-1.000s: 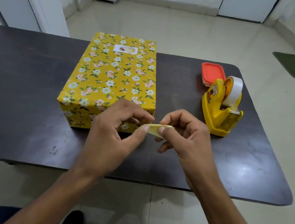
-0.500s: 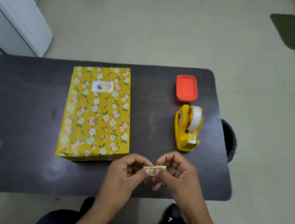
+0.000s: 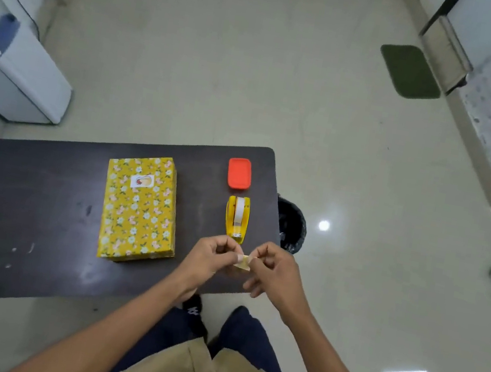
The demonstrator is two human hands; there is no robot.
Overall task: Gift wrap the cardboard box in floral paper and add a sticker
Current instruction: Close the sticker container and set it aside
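The box (image 3: 140, 210), wrapped in yellow floral paper, lies on the dark table (image 3: 35, 214). A white sticker (image 3: 141, 181) sits on its top near the far end. To the right of the box, over the table's near right corner, my left hand (image 3: 208, 258) and my right hand (image 3: 272, 269) pinch a small pale paper scrap (image 3: 243, 261) between their fingertips. Neither hand touches the box.
A yellow tape dispenser (image 3: 236, 218) stands just beyond my hands, an orange lidded container (image 3: 239, 173) behind it. A black waste bin (image 3: 290, 228) sits on the floor off the table's right edge. White appliances stand at the left, shoes and a green mat at the right.
The view has risen and pulled back, so the table looks smaller and lower. My hands, still pinching the scrap, have shifted right, away from the box and toward the table's right corner.
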